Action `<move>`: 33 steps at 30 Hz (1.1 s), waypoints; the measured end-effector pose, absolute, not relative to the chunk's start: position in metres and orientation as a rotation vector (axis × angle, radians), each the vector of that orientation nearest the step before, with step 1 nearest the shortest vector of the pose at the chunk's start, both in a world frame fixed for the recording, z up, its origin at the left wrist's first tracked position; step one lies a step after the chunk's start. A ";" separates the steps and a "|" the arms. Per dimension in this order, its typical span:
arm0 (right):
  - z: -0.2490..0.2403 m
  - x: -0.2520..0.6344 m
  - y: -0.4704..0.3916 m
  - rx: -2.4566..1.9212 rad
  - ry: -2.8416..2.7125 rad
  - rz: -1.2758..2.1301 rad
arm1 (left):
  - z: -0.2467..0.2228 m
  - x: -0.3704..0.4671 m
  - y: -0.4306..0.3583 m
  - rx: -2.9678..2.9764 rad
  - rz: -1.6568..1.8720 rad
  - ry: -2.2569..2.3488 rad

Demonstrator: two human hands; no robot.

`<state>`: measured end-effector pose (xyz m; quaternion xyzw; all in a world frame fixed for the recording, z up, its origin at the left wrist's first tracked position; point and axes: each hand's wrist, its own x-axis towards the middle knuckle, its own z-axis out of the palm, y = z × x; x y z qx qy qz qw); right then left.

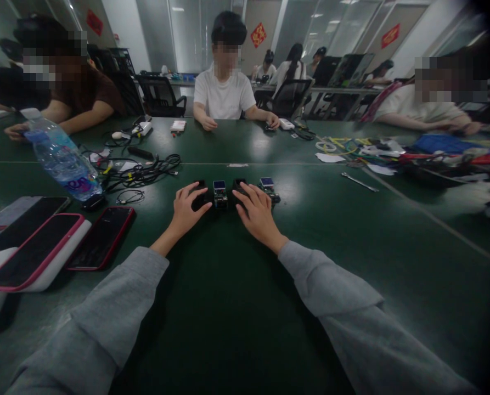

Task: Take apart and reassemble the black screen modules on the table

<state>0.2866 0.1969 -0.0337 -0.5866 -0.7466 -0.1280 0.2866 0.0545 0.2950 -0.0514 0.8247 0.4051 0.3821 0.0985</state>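
Head view: left hand (184,208) and right hand (258,213) half-curled at black blocks (198,202), grip unclear, broad green tabletop (228,285) between sleeves (108,299).

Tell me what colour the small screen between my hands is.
The small screen looks dark blue with a pale edge, best seen in the head view.

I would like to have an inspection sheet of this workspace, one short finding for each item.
Surface: dark green table, with seams.
Job's things: left circuit board and right circuit board, both with screens; two black objects, partly hidden.
Clutter: phones, bottle, wrench-like tool.
Hands: left hand and right hand each at one black object; grip unclear.
Cables: black cables at left, coloured cables at right.
Surroundings: co-worker opposite; office chairs.
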 end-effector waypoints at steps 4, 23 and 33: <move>-0.038 0.325 0.194 -1.656 -1.758 -0.469 | -0.047 0.057 0.287 2.538 1.090 1.183; -0.065 0.376 0.198 -1.687 -1.782 -0.129 | -0.043 0.062 0.273 2.928 0.892 0.980; -0.064 0.373 0.198 -1.691 -1.776 -0.127 | -0.041 0.064 0.274 2.935 0.875 1.013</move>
